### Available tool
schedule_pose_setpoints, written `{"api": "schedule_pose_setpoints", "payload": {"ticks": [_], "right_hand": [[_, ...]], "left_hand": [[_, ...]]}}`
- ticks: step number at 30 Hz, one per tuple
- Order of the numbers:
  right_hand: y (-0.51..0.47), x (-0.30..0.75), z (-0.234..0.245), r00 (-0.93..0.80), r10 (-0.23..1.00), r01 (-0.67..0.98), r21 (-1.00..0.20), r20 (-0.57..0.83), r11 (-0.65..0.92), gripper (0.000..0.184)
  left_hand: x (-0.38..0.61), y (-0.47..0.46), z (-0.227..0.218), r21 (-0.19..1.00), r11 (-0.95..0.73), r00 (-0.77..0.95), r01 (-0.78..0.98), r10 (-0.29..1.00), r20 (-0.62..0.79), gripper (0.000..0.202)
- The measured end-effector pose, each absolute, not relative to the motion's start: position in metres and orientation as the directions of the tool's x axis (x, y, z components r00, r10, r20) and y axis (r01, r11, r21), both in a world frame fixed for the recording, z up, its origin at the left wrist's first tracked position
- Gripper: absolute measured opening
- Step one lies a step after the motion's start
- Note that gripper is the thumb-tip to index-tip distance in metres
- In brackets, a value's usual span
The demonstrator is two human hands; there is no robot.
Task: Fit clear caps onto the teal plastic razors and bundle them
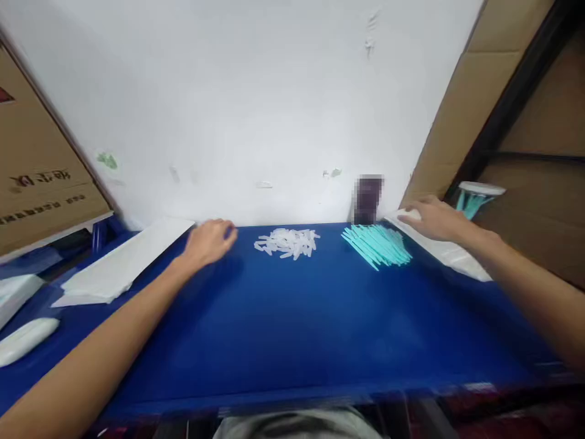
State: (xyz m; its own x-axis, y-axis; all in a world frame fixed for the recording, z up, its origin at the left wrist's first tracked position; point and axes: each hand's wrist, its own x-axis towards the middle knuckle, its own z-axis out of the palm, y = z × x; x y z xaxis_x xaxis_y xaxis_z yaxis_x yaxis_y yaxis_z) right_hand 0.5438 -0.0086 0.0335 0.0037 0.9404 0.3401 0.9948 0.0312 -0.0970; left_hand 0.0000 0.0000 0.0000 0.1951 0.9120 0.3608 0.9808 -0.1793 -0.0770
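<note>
My left hand (pixel 211 241) hovers at the left, beside a long white stack of sheets or bags (pixel 132 256). Its fingers are loosely bent, the thumb stands apart, and nothing shows between them. At the far right, my right hand (pixel 432 217) is over another white stack of sheets or bags (pixel 450 251), fingers and thumb apart; whether it touches the stack I cannot tell. Between the hands lie a loose pile of short translucent white pieces (pixel 290 242) and, further right, a pile of thin turquoise sticks (pixel 378 245).
The blue tabletop (pixel 283 329) runs up to a white wall (pixel 256 110). Cardboard (pixel 41 152) rises at the left, with a white rounded object (pixel 27 341) below it. A tub (pixel 478 198) with turquoise sticks stands behind my right arm. A pixelated dark item (pixel 367 198) leans near the wall.
</note>
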Motion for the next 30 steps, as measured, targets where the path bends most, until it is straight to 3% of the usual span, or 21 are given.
{"api": "schedule_pose_setpoints", "payload": {"ticks": [3, 6, 9, 15, 18, 21, 26, 30], "right_hand": [[-0.002, 0.522, 0.032, -0.056, 0.914, 0.986, -0.121, 0.403, 0.113, 0.043], [-0.004, 0.505, 0.021, -0.070, 0.876, 0.982, -0.122, 0.478, 0.145, 0.034], [-0.011, 0.497, 0.003, -0.084, 0.865, 0.984, -0.098, 0.494, 0.152, 0.034], [-0.009, 0.507, -0.015, -0.139, 0.882, 0.949, -0.194, 0.451, 0.248, 0.035], [-0.007, 0.513, -0.012, -0.129, 0.878, 0.928, -0.257, 0.461, 0.271, 0.034], [-0.011, 0.511, -0.009, -0.108, 0.902, 0.957, -0.201, 0.417, 0.208, 0.036], [-0.021, 0.492, -0.012, -0.037, 0.974, 0.999, 0.024, 0.222, 0.032, 0.058], [-0.024, 0.480, -0.012, 0.046, 0.994, 0.993, 0.107, 0.100, -0.057, 0.074]], "left_hand": [[-0.061, -0.003, 0.000, -0.108, 0.087, -0.030, 0.990, 0.895, 0.446, 0.061], [-0.110, -0.006, -0.006, -0.046, 0.285, -0.252, 0.957, 0.903, 0.348, 0.084], [-0.133, -0.006, -0.012, 0.040, 0.346, -0.346, 0.938, 0.911, 0.223, 0.089], [-0.116, -0.014, 0.002, 0.031, 0.349, -0.347, 0.937, 0.911, 0.221, 0.088], [-0.090, -0.020, 0.012, 0.002, 0.271, -0.257, 0.963, 0.912, 0.320, 0.081], [-0.052, -0.023, 0.016, -0.004, 0.099, -0.088, 0.995, 0.904, 0.417, 0.061], [0.011, -0.034, 0.010, 0.029, -0.282, 0.257, 0.959, 0.909, 0.328, 0.045], [0.036, -0.046, 0.000, 0.032, -0.510, 0.484, 0.859, 0.832, 0.271, 0.043]]}}
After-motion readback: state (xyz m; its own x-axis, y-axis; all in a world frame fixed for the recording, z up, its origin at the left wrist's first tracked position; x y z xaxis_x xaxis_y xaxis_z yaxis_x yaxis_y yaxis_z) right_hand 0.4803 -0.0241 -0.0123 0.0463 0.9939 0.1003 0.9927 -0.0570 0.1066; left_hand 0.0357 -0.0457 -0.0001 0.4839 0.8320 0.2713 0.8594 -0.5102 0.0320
